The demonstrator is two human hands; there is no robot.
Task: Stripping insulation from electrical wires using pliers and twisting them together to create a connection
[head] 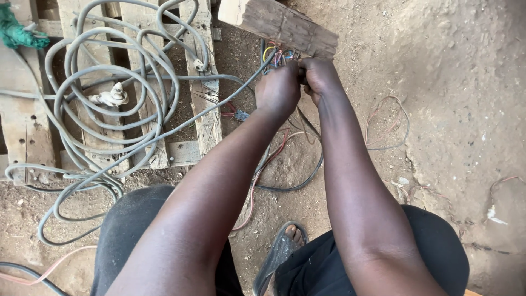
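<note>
Bare earth [449, 82] is seen throughout: pale brown, dusty, packed hard, flecked with small stones and white scraps. A weathered wooden pallet [205, 118] is laid flat at the upper left, its slats grey, splintered and gapped, with dark soil showing between them. Over the pallet a long grey cable [109, 104] is heaped in loose round loops, smooth-sheathed and rubbery; a white fitting [112, 96] is caught among the coils. A scrap of green cloth [16, 33] is noted at the top left corner. A rough block of timber [285, 24], dark-stained with one pale cut end, is seen at the top centre. Just below the block a bundle of thin coloured wires [276, 55], yellow, red and blue, is fanned out where the grey cable ends. The left hand [279, 87] is closed into a fist against these wire ends; the right hand [318, 77] is curled shut beside it, knuckles touching, and the wires appear pinched between both, though the fingertips are hidden. Thin red and dark strands [386, 123] are scattered in loops on the soil to the right. Dark trousers [131, 225] and a worn sandal [282, 255] with toes showing are recorded at the bottom.
</note>
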